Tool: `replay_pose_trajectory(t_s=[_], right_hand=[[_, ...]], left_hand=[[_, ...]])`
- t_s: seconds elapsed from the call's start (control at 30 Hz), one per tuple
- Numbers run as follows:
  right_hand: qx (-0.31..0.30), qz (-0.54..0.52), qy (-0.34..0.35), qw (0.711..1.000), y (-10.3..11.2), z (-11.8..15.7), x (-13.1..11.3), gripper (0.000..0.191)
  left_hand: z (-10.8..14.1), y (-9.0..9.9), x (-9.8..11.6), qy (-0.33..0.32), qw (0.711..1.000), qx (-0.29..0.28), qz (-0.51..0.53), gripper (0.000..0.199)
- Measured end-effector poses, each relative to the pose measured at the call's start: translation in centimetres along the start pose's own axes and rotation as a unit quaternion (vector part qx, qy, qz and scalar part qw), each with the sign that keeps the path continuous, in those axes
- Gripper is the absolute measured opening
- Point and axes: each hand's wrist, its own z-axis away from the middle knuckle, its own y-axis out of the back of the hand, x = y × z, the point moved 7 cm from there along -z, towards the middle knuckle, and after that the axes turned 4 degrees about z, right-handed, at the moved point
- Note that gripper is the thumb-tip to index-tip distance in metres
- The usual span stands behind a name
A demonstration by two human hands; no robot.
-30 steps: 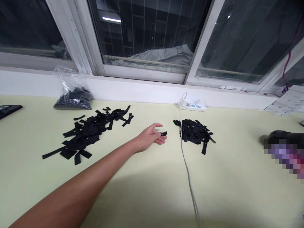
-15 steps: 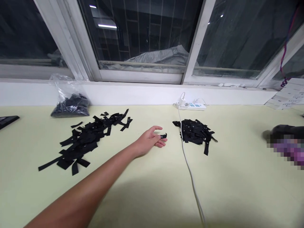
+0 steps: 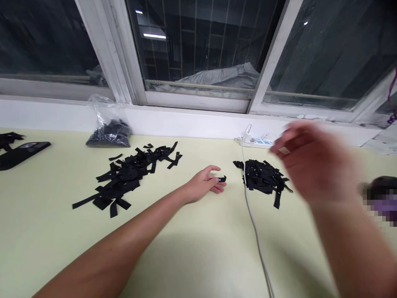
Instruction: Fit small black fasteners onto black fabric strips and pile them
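My left hand [image 3: 206,182] rests low over the table, its thumb and fingers closed on a short black strap [image 3: 222,179] with a small shiny spot on it. The strap's free end curls up past the fingertips. My right hand [image 3: 313,161] is raised at the right, smeared by motion. A pale patch shows among its fingers; whether it is a held thing or a gap, I cannot tell. Behind and below that hand lies a pile of black straps [image 3: 263,176], several with small shiny dots. A longer heap of black straps [image 3: 130,171] spreads left of my left hand.
A clear plastic bag [image 3: 108,134] of black pieces stands against the wall. A white cable [image 3: 252,219] runs from the power strip [image 3: 257,142] across the table and over the right pile's left edge. A black device [image 3: 23,155] lies far left. A blurred-out dark and purple thing [image 3: 384,200] sits far right.
My right hand has come into view from the right. The scene has shifted rightward in view as the camera turned left. My left hand keeps the same hold on the strap.
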Motion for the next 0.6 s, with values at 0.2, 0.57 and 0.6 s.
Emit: replay_pose_trajectory(t_s=[0.2,0.57,0.6], right_hand=[[-0.209,0.161,-0.017,0.964,-9.6,6.8,4.8,0.015],[-0.232,0.194,0.014,0.953,-10.5,7.5,5.4,0.019],[-0.230,0.200,0.011,0.952,-10.5,7.5,5.5,0.019]], left_hand=[[-0.3,-0.1,0.5,0.002,1.000,0.001,-0.025,0.045],[-0.2,0.4,0.4,0.008,0.996,0.015,-0.093,0.036],[-0.2,0.4,0.5,0.005,0.995,0.016,-0.099,0.035]])
